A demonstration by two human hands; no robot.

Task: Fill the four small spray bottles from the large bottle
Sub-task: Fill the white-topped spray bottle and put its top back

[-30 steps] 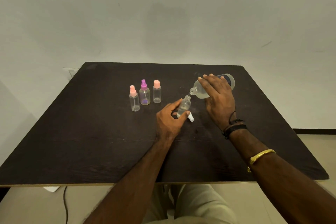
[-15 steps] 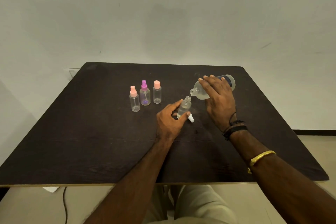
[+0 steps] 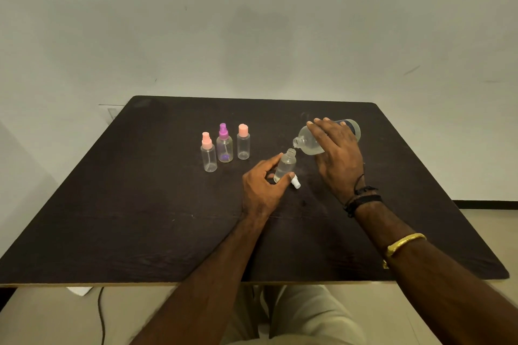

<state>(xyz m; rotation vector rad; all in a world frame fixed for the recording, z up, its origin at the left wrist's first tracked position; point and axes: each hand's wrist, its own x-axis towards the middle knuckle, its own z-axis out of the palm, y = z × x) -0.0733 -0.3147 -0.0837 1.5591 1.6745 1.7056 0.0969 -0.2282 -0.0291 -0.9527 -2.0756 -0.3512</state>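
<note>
The large bottle (image 3: 308,143) lay tipped almost on its side above the dark surface (image 3: 140,218), its open mouth pointing left and down, just above the neck of an uncapped small spray bottle (image 3: 285,165). The right hand (image 3: 336,154) gripped the large bottle from above, its fingers (image 3: 318,127) wrapped over the clear body, and clear liquid showed in the lower part of it. The left hand (image 3: 262,190) held the uncapped small bottle, tilted slightly to the right, with fingers closed around its lower half; whether its base touched the surface could not be told. Some clear liquid seemed to sit inside it. A white spray cap (image 3: 295,183) lay on the surface just beside the left thumb. To the left stood three more small bottles, upright and close together: one with a pink spray top (image 3: 208,155), one with a purple spray top (image 3: 224,147), and one with a pink cap (image 3: 243,145).
</note>
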